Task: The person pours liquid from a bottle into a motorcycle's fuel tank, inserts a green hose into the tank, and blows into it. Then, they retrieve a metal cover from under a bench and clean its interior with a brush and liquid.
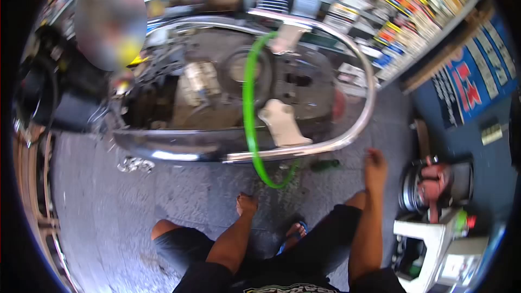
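My left hand (pixel 247 204) hangs low in front of me, fingers slightly apart, nothing seen in it. Off to the right, my right hand (pixel 375 174) is raised near the rounded end of a shiny metal rail (pixel 364 114), apparently not touching it; its fingers are smeared by motion. The rail curves around a dark vehicle-like body (pixel 217 46). A bright green hoop (pixel 249 92) crosses the body and rail. A pale, irregular plate (pixel 282 122) lies on the body, inside the rail.
Packed product shelves (pixel 353 19) stand behind. A person (pixel 111 21), blurred, is at the upper left beside black parts (pixel 70 95). A green bottle (pixel 325 165) and a chain-like pile (pixel 135 164) lie on the floor. At right are a red machine (pixel 434 182) and white stool (pixel 426 229).
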Action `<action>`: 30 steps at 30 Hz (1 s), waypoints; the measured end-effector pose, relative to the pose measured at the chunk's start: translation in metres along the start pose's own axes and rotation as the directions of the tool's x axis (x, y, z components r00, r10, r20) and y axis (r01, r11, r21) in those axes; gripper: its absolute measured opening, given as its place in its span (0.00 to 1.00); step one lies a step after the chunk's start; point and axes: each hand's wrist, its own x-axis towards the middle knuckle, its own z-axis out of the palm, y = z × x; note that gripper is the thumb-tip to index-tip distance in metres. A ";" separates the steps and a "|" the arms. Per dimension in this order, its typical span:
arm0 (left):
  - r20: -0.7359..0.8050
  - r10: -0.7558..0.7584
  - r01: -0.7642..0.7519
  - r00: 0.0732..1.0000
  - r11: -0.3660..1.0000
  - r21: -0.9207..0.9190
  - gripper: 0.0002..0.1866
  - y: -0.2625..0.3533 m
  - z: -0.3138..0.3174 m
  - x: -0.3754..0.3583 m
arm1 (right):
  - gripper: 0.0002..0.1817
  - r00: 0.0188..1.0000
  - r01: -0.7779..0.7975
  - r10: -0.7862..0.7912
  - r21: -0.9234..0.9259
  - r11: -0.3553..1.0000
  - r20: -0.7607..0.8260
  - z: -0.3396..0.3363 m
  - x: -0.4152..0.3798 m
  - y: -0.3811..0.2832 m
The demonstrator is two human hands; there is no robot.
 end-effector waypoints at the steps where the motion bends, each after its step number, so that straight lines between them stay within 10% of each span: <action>1: 0.158 0.039 -0.044 0.987 0.999 0.026 0.23 0.012 -0.004 -0.004 | 0.11 0.966 -0.111 0.121 -0.053 0.992 0.228 0.009 -0.007 0.000; 3: 0.181 0.201 -0.225 0.963 0.967 0.122 0.21 0.007 0.044 0.006 | 0.19 0.842 -0.033 0.110 -0.153 0.988 0.528 0.040 -0.038 0.024; 5: 0.623 0.065 0.273 0.779 0.860 -0.431 0.17 0.072 0.006 -0.043 | 0.25 0.677 0.212 -0.008 -0.184 0.960 0.736 0.062 -0.073 0.020; 8: 0.677 0.351 0.259 0.647 0.734 -0.628 0.13 0.114 -0.006 -0.071 | 0.27 0.519 0.330 -0.018 -0.180 0.927 0.855 0.081 -0.098 0.038; 16: 0.658 0.637 -0.017 0.401 0.724 -0.690 0.18 0.215 -0.009 -0.063 | 0.20 0.534 0.280 -0.083 -0.083 0.956 0.841 0.048 -0.034 0.058; 23: 0.560 0.702 0.070 0.440 0.595 -0.800 0.27 0.251 -0.004 -0.068 | 0.18 0.450 0.307 -0.100 -0.049 0.950 0.887 0.036 0.011 0.060; 25: 0.484 0.665 0.137 0.569 0.504 -0.853 0.29 0.252 0.014 -0.057 | 0.19 0.712 0.219 -0.082 -0.109 0.970 0.697 0.030 0.015 0.045; 28: 0.195 0.727 -0.529 0.658 0.631 -0.567 0.33 0.254 0.035 -0.061 | 0.19 0.949 0.139 -0.060 -0.241 0.960 0.309 0.050 0.015 0.067; 30: 0.034 0.820 -0.798 0.572 0.565 -0.210 0.36 0.258 0.054 -0.064 | 0.20 0.929 0.144 -0.027 -0.296 0.944 0.368 0.060 0.011 0.085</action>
